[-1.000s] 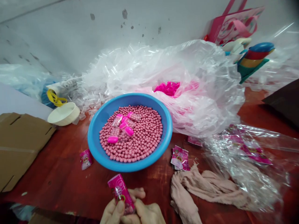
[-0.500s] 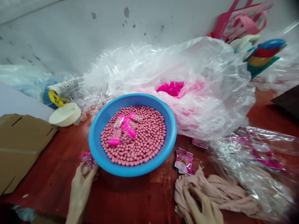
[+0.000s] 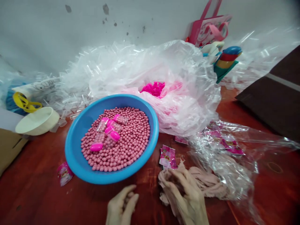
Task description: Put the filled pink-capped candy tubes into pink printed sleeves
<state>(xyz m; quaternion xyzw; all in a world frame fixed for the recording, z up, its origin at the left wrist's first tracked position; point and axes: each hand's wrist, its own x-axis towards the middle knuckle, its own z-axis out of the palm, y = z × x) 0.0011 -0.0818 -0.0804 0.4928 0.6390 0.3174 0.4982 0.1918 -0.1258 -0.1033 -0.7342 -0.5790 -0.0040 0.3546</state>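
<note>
Below the blue basin (image 3: 150, 148), my left hand (image 3: 123, 203) is over the red table with its fingers curled and thumb apart, nothing visible in it. My right hand (image 3: 185, 193) grips a bunched beige cloth (image 3: 207, 184) at the lower right. Pink beads (image 3: 131, 140) fill the basin, with several clear capsules with bright pink caps (image 3: 114, 135) lying on them. Just behind the cloth lies a small pink packet (image 3: 167, 156). Another pink packet (image 3: 65, 173) rests left of the basin.
White plastic bags holding bright pink pieces (image 3: 154, 88) stand behind the basin. A cream bowl (image 3: 37, 122) and loose clear tubes are at left. Clear wrap with pink packets (image 3: 231, 145) lies right. A dark box (image 3: 276, 90) is at far right, cardboard (image 3: 10, 148) at far left.
My left hand has let go of the pink packet left of the basin and moved right. The view has turned right. My right hand stays on the cloth.
</note>
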